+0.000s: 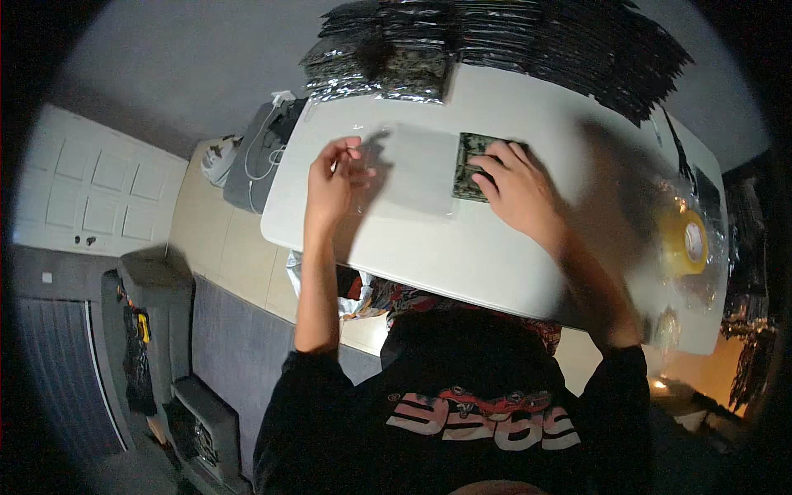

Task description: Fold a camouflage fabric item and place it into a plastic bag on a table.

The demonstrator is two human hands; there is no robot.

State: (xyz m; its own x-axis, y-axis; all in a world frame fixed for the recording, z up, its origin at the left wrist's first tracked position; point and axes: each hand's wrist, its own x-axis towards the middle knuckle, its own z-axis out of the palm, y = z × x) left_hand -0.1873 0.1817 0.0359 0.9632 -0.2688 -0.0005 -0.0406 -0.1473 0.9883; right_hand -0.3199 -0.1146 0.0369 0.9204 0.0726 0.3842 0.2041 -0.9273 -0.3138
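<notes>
A square folded piece of camouflage-patterned material lies flat on the white table. My right hand rests on top of it with spread fingers and covers its right part. To its left lies a flat clear plastic bag, its right edge close to the camouflage piece. My left hand is at the bag's left end, fingers curled loosely and apart, with nothing plainly held. Whether its fingertips touch the bag's thin film cannot be made out.
Stacks of dark plastic-wrapped packets line the table's far side. A roll of clear tape sits at the right among crumpled plastic film. Beyond the left edge are a white cable and a plastic bag.
</notes>
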